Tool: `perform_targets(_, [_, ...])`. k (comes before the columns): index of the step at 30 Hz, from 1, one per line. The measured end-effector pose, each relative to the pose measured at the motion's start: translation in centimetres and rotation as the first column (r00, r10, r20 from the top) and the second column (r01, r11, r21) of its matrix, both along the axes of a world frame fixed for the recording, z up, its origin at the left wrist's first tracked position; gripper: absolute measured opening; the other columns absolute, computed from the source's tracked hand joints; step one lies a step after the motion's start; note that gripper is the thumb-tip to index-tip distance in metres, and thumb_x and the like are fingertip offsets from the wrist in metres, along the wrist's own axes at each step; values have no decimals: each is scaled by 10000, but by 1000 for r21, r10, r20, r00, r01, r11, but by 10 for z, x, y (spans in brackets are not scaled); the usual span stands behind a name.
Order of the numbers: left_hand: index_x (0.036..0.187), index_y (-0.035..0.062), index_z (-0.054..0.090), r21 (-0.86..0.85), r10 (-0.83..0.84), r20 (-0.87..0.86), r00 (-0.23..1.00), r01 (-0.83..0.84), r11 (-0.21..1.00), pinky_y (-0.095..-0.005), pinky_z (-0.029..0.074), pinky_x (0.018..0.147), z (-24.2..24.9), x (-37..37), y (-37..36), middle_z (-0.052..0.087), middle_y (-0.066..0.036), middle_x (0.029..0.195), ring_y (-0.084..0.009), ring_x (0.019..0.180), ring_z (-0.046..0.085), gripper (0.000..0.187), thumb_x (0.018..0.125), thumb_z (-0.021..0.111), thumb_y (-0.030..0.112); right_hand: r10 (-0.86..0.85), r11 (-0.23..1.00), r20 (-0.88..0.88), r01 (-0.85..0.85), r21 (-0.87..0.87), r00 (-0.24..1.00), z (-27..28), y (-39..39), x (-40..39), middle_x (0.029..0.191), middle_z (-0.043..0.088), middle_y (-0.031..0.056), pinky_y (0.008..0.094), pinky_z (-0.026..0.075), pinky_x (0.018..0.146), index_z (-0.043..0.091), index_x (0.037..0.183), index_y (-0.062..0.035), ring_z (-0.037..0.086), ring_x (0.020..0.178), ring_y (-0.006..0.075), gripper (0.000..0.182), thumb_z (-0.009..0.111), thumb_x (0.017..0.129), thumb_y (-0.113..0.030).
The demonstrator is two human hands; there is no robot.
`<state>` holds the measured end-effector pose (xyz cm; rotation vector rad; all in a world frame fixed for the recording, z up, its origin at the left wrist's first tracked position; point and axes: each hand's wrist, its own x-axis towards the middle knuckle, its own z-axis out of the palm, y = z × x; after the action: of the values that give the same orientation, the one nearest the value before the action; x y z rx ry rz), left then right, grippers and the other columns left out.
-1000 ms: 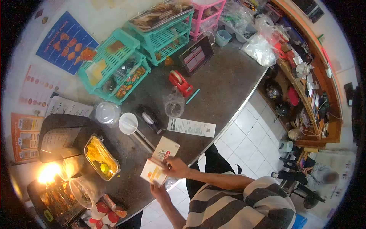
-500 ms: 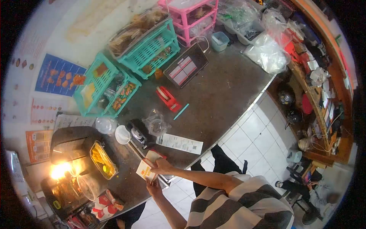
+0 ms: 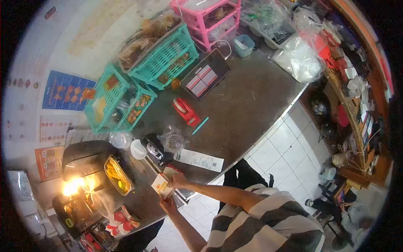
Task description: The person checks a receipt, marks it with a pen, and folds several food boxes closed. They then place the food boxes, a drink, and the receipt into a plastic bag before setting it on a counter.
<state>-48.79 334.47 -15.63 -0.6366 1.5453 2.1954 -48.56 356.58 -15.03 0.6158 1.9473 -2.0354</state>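
Note:
A small white paper food box (image 3: 162,185) with orange and red print is between my two hands, above the table's front edge. My right hand (image 3: 179,180) grips its upper right side with bent fingers. At the lower edge, my left hand (image 3: 168,205) pinches the box from below. Part of the box is covered by my right fingers. Just behind it, a printed receipt (image 3: 199,160) lies flat on the dark table (image 3: 235,105). Close by are a black stapler-like device (image 3: 153,152) and a white bowl (image 3: 138,149).
A red tape dispenser (image 3: 186,111), a teal pen (image 3: 200,125) and a tablet (image 3: 205,74) lie farther back. Teal baskets (image 3: 161,59) line the wall. Left of my hands are a tray of yellow food (image 3: 118,174) and a lit food warmer (image 3: 79,201). A seated person (image 3: 352,214) is at far right.
The box has turned between my hands and now shows a side wall as well as its printed face. The whole view has shifted slightly. Both hands stay on the box.

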Motion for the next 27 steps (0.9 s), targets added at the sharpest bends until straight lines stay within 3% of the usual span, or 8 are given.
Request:
perform_targets(9, [1202, 28, 577, 192, 9, 186, 983, -45, 980, -350, 531, 858, -13, -5, -19, 652, -124, 1143, -232, 1023, 639, 375, 952, 569, 306, -49, 998, 48, 47, 40, 998, -12, -18, 1, 795, 689, 243, 427, 554, 705, 678, 741, 65, 694, 781, 357, 520, 765, 598, -427])
perform_targets(11, [1197, 64, 584, 335, -161, 344, 925, 40, 941, -371, 548, 794, -5, -6, -24, 655, -116, 1134, -266, 991, 648, 349, 944, 566, 304, -105, 988, 83, 94, 124, 991, -17, -26, 2, 799, 691, 247, 421, 557, 708, 693, 777, 72, 698, 790, 357, 558, 780, 575, -441])
perform_targets(13, [1209, 63, 580, 177, -1, 354, 935, -66, 982, -390, 558, 781, 28, 4, 18, 653, -121, 1142, -287, 986, 652, 359, 950, 556, 311, -82, 993, 90, 73, 96, 993, -17, -21, 4, 797, 692, 245, 416, 558, 706, 698, 785, 67, 700, 787, 353, 559, 782, 571, -444])
perform_targets(14, [1222, 61, 575, 15, 161, 340, 926, -177, 984, -408, 568, 767, 48, 8, 42, 651, -127, 1150, -308, 980, 656, 370, 956, 546, 317, -57, 997, 100, 51, 66, 993, -14, -17, 5, 795, 693, 243, 412, 560, 703, 703, 792, 61, 702, 784, 348, 561, 784, 567, -446])
perform_targets(15, [1222, 61, 575, 18, 155, 339, 928, -172, 985, -408, 568, 767, 41, 7, 40, 651, -127, 1150, -308, 980, 656, 370, 956, 546, 317, -63, 996, 98, 56, 68, 993, -12, -16, 6, 795, 693, 243, 412, 560, 703, 703, 792, 61, 702, 784, 348, 561, 784, 567, -446])
perform_targets(17, [1237, 34, 563, 233, 175, 167, 970, -211, 949, -430, 582, 766, 12, 4, 30, 649, -145, 1154, -308, 989, 662, 431, 945, 577, 351, -33, 999, 80, 35, -26, 996, -9, -14, 5, 787, 695, 238, 407, 561, 695, 705, 778, 47, 705, 769, 335, 536, 788, 562, -436])
perform_targets(21, [1246, -1, 551, 208, 210, 137, 968, -235, 949, -434, 584, 801, -18, 3, 3, 650, -159, 1150, -308, 1021, 656, 476, 934, 605, 354, -3, 1000, 116, 6, -26, 993, -12, -18, 3, 796, 698, 232, 406, 563, 695, 716, 781, 31, 707, 765, 327, 512, 791, 552, -421])
perform_targets(27, [1277, -21, 531, 115, 220, 119, 968, -234, 966, -406, 584, 810, -32, 2, -3, 653, -160, 1153, -300, 1021, 657, 503, 925, 625, 326, -114, 979, 35, 106, 174, 993, -18, -32, 3, 706, 686, 137, 396, 564, 656, 702, 858, -26, 703, 685, 289, 427, 784, 617, -368])
